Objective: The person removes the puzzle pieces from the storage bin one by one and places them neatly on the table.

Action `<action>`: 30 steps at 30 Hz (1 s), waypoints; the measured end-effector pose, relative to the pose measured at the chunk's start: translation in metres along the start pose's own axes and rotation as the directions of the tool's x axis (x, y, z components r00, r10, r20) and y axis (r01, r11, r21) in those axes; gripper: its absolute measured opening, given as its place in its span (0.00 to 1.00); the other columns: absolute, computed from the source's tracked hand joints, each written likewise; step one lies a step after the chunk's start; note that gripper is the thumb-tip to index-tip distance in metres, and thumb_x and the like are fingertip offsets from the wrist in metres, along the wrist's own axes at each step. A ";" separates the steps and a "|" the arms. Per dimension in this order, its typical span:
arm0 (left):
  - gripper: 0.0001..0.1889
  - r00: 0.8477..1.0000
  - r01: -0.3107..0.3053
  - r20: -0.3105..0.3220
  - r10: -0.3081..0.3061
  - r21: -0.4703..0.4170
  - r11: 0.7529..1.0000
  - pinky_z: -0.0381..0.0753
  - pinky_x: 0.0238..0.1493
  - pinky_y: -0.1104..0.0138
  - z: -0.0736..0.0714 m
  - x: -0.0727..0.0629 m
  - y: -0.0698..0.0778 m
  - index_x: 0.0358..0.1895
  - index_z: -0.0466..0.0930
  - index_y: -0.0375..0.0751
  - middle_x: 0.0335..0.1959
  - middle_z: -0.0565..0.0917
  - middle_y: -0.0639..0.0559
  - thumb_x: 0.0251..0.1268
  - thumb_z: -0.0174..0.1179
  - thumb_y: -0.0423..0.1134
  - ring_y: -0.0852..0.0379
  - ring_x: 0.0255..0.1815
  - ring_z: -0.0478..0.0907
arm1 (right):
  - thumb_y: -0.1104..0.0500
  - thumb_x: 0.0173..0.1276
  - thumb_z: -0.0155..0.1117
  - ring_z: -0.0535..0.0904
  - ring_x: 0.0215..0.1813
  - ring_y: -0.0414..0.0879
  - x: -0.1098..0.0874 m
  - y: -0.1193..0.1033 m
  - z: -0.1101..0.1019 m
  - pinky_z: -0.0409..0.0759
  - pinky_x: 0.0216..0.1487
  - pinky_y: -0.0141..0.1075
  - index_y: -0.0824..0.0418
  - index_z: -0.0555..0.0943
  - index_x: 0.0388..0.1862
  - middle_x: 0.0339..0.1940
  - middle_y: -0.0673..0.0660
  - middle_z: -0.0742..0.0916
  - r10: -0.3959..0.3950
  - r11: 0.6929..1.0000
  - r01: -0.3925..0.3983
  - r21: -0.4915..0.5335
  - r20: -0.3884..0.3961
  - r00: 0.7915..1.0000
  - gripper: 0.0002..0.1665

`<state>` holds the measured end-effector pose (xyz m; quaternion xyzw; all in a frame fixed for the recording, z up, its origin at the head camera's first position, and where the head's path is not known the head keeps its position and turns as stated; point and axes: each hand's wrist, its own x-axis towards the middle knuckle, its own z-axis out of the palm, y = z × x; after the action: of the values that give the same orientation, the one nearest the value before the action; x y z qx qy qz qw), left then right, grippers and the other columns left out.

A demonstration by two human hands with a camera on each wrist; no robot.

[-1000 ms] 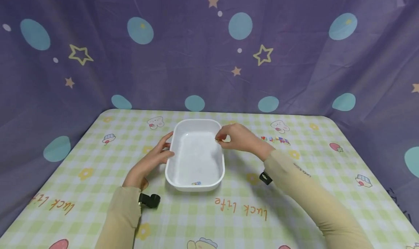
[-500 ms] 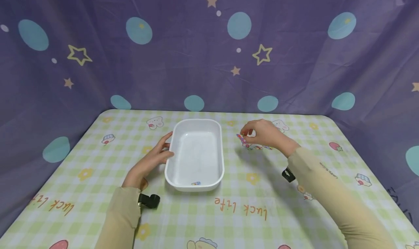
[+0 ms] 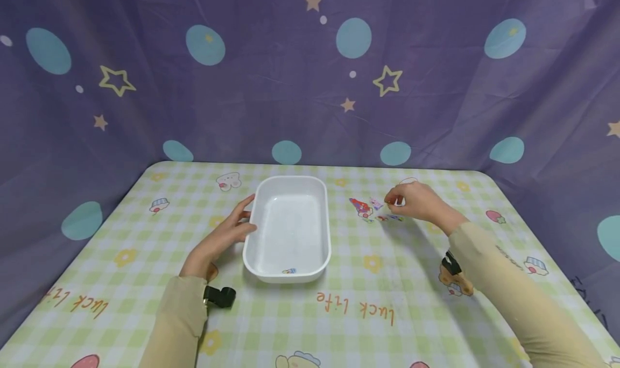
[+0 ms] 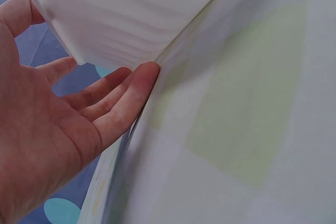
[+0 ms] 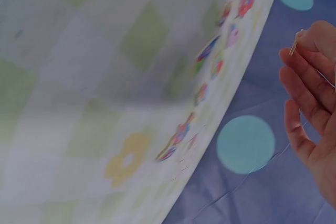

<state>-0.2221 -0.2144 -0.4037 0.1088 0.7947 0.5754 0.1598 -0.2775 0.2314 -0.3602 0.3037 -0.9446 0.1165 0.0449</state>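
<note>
My left hand [image 3: 225,239] rests along the left side of a white rectangular tray [image 3: 328,233], its thumb at the rim. In the left wrist view, loosely bent fingers [image 4: 131,93] touch the lower edge of the tray's outer wall. Over the right part of the table, my right hand [image 3: 418,202] pinches a small thin piece [image 5: 293,47], seen edge-on in the right wrist view; its printed face is hidden. Left of this hand lie small colourful flat cut-outs, among them a red one [image 3: 360,205] and a pink one [image 3: 375,203]. One small printed piece [image 3: 289,271] shows at the tray's near end.
The table is covered with a green checked cloth [image 3: 271,325] printed with flowers and lettering. In the right wrist view, several cut-outs lie in a loose row, including a blue-green one [image 5: 206,53]. A purple curtain [image 3: 271,104] with stars and blue ovals hangs behind the table.
My right hand has moved rightward from the tray's right rim, past the red cut-out, to the right of the group. Cut-outs it covered now show. The left hand and tray stay put.
</note>
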 end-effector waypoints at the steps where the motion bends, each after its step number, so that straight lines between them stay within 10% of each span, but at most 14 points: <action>1: 0.37 1.000 0.000 0.001 0.000 0.000 1.000 0.71 0.53 0.53 0.000 0.000 0.000 0.70 0.42 0.68 0.62 0.61 0.40 0.64 0.52 0.43 0.43 0.56 0.68 | 0.57 0.55 0.62 0.78 0.33 0.41 -0.002 0.002 0.001 0.73 0.28 0.33 0.54 0.85 0.36 0.31 0.45 0.85 0.009 1.000 -0.009 -0.003 0.010 1.000 0.10; 30: 0.38 1.000 -0.009 0.018 0.009 0.011 1.000 0.73 0.51 0.53 -0.001 0.002 -0.001 0.71 0.39 0.66 0.63 0.59 0.38 0.64 0.51 0.42 0.42 0.58 0.66 | 0.58 0.53 0.65 0.71 0.30 0.39 -0.039 0.044 0.023 0.69 0.30 0.35 0.50 0.83 0.33 0.28 0.45 0.78 0.150 0.987 -0.143 -0.078 0.099 0.984 0.07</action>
<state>-0.2240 -0.2149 -0.4048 0.1185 0.7960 0.5705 0.1640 -0.2719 0.2826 -0.3974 0.2371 -0.9690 0.0699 -0.0025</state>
